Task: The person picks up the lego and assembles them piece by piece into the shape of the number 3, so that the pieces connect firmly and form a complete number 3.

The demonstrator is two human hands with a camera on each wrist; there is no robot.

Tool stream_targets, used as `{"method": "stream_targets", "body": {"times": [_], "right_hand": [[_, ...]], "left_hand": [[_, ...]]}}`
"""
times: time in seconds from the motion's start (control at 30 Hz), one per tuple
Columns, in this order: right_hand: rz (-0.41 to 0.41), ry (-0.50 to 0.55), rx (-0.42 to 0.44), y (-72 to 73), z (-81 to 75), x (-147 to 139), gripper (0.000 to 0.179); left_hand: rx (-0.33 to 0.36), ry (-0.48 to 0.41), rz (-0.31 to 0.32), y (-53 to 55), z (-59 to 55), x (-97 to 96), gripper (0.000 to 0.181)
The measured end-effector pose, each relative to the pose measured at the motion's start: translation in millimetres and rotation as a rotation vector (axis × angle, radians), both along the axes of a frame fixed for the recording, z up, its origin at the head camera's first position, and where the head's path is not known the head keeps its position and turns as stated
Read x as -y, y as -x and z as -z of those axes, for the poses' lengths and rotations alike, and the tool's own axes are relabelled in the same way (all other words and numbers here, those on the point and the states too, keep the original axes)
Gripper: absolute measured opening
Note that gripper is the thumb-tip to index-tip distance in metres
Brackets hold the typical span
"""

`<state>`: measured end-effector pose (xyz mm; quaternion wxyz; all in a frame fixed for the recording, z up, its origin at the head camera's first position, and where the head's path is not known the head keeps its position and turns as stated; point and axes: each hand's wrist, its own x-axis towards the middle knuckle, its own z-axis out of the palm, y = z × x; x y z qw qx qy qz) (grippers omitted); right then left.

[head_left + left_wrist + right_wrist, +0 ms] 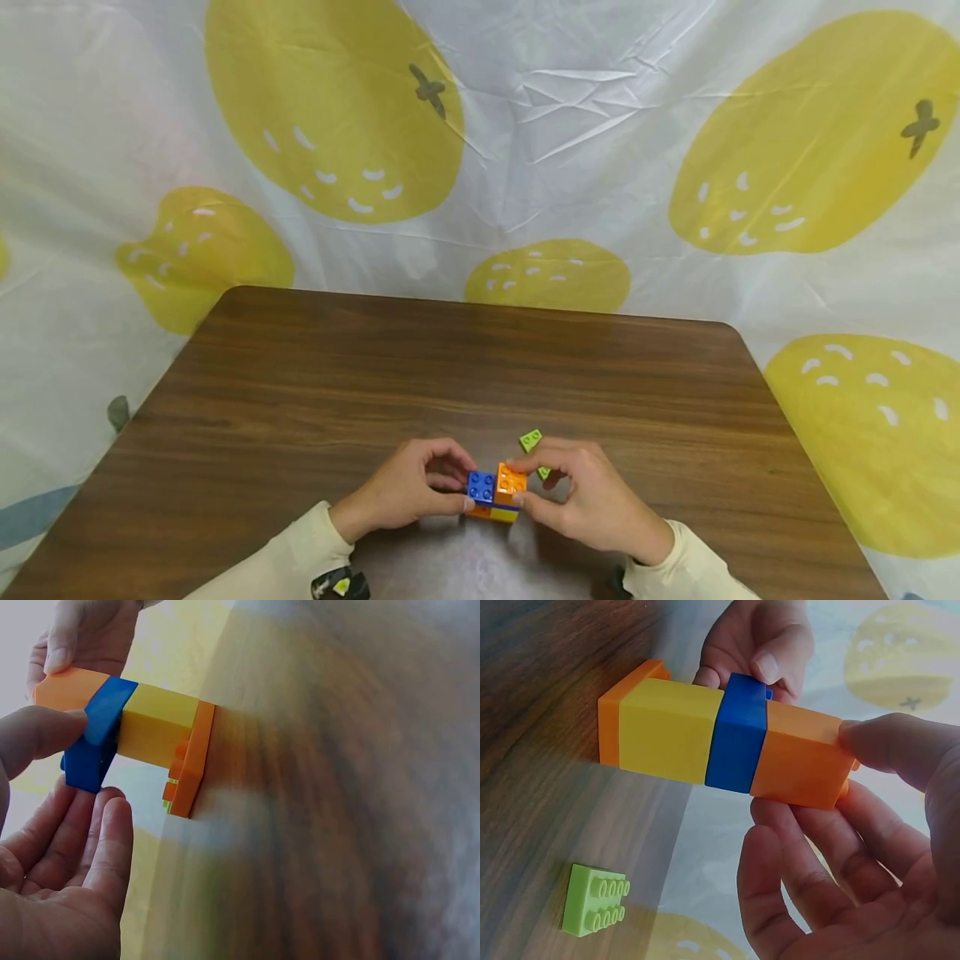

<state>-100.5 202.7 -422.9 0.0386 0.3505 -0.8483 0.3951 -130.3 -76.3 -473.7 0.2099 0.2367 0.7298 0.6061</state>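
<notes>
Both hands meet on my brick stack [496, 495] at the near middle of the dark wooden desk [375, 375]: left hand [408, 492] pinches the blue plate [480, 486], right hand [577, 496] grips the orange brick [512, 479]. Behind them hangs a lemon-print sheet [525, 125]. A green plate [531, 439] seemingly lies loose just beyond the right hand.

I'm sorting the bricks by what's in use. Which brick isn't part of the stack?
The green brick: it lies alone, studs up, on the table beside the right hand, apart from the orange, yellow and blue stack that both hands hold.
</notes>
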Motion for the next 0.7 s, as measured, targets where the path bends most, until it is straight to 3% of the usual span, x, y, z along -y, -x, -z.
{"method": "stream_targets", "body": {"times": [0.37,0.7], "right_hand": [[-0.008,0.003,-0.040,0.3,0.5,-0.8,0.029],[-0.016,0.045,-0.019,1.2,3.3,-3.4,0.025]], "left_hand": [[-0.006,0.014,0.007,-0.6,-1.8,0.2,0.033],[-0.026,0.009,0.006,0.5,0.0,0.8,0.033]]}}
